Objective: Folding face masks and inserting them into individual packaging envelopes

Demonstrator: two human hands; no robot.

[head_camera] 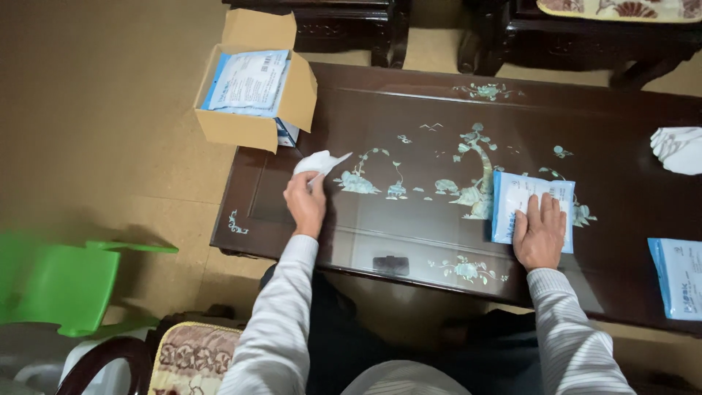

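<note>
1. Head view, left hand [306,202]: the arm in a striped sleeve reaches forward over the near edge of the dark table [409,241]. The hand rests on the table's left part, back upward, fingers closed in a pinch around a small white crumpled cloth [319,162]. The cloth sticks out beyond the fingertips and tapers to a point toward the right.

2. Head view, right hand [540,232]: the second striped sleeve comes in from the lower right. The hand lies flat, palm down, fingers straight and close together, pressing on the lower half of a white packet with blue edges [521,196]. The packet lies flat on the table, right of centre, over the pale inlaid tree pattern.

3. Head view, table surroundings: a second blue and white packet [680,278] lies near the table's right edge, well apart from the right hand. A white crumpled cloth [678,148] lies at the far right edge.

4. Head view, left of the table: an open cardboard box [252,91] rests at the table's far left corner, partly over the floor, with a stack of similar packets [248,82] inside.

5. Head view, lower left: a green plastic chair [62,281] stands on the tan floor, beside a patterned cushion [194,358].
</note>
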